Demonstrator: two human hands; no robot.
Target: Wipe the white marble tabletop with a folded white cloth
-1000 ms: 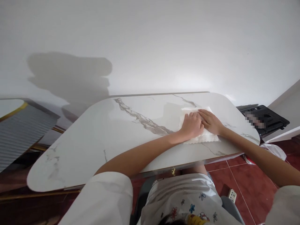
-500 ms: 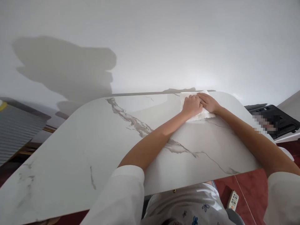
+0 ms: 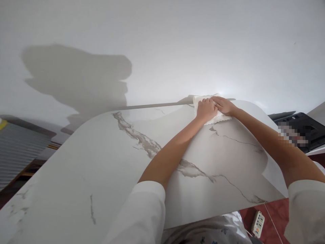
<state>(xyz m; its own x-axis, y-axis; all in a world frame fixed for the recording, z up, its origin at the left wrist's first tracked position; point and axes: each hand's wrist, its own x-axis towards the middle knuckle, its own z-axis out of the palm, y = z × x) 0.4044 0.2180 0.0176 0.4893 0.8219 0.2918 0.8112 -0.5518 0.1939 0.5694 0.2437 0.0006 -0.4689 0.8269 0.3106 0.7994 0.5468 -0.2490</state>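
Both hands rest on a white cloth point(image 3: 220, 118) at the far edge of the table point(image 3: 101, 162), right of its middle and just short of the wall point(image 3: 177, 44). The left hand point(image 3: 207, 110) lies on the cloth's left part with its fingers together and bent a little at the knuckles, pressed down and not closed around anything. The right hand point(image 3: 224, 105) lies flatter just beside it, fingers stretched out and pointing left, their tips touching the left hand's knuckles. Neither hand grips the cloth; both lie on top of it.

Little of the cloth shows: a strip at the left of the left hand, a wavy hem under the wrists, and a far edge that seems to rise slightly where table and wall meet (whether it touches the wall cannot be told). The rest is hidden under the hands.

The table is white with grey veins, one thick vein running from the far left toward the near right. Both arms reach across it from white sleeves point(image 3: 142, 213). A shadow point(image 3: 83, 78) falls on the wall at the left. Right of the table stands a black thing point(image 3: 307, 130), partly blurred. Below the table's near right corner, a small white box point(image 3: 257, 223) lies on the red floor point(image 3: 275, 215). At the far left a grey ribbed panel point(image 3: 17, 149) shows.
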